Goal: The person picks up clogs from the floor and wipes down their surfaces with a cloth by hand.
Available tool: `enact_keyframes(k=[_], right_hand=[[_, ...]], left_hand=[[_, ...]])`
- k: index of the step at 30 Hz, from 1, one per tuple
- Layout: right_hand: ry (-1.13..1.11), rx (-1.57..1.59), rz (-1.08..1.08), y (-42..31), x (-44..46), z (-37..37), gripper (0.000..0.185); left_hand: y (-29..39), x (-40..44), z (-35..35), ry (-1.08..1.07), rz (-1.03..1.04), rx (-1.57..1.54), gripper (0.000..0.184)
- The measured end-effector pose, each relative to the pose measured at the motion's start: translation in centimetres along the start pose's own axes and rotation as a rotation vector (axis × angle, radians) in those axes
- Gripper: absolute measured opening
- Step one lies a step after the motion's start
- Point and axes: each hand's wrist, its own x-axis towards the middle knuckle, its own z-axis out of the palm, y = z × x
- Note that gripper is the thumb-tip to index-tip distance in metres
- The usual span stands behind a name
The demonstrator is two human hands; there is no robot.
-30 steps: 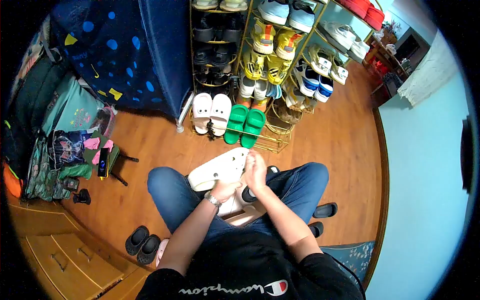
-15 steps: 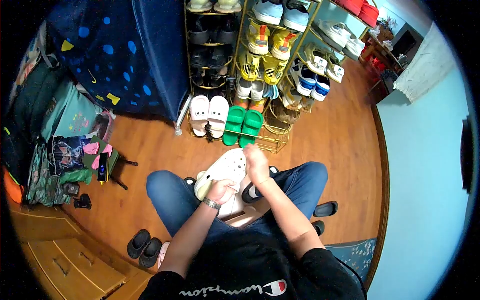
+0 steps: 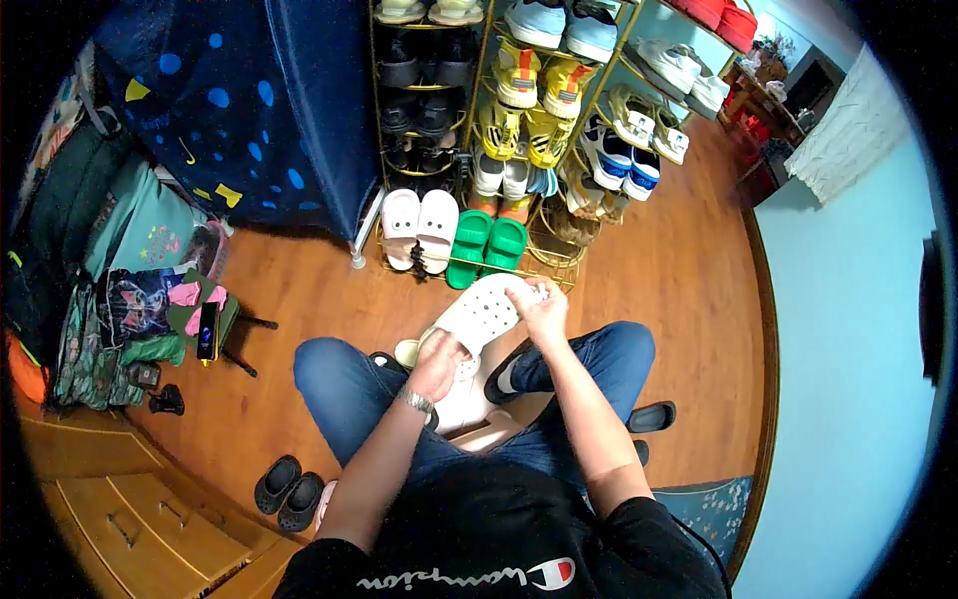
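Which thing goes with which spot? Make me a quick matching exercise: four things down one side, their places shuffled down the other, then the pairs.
Things:
1. White clog
2. Green slippers
3. Watch
4. Dark clogs

Places:
A. Around the left wrist
B. On the floor near the wooden drawers
C. Low on the shoe rack
D. Between the left hand and the right hand

Pairs: 1-D, 2-C, 3-A, 4-B
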Motion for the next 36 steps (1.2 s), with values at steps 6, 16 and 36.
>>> enact_keyframes(k=[6, 16, 36], right_hand=[[-0.068, -0.183, 0.162, 0.8, 1.3, -1.6, 0.026], [-0.264, -0.243, -0.155, -6.2, -2.9, 0.1, 0.015], [-0.384, -0.949, -0.686, -6.5, -2.3, 2.5, 0.02]], left_hand=[[0.6, -1.0, 0.9, -0.134, 0.482, 1.54, 0.042], [-1.9, -0.3, -1.2, -0.131, 0.13, 0.487, 0.052], [-2.9, -1.1, -1.3, -0.179, -0.077, 0.325, 0.072]])
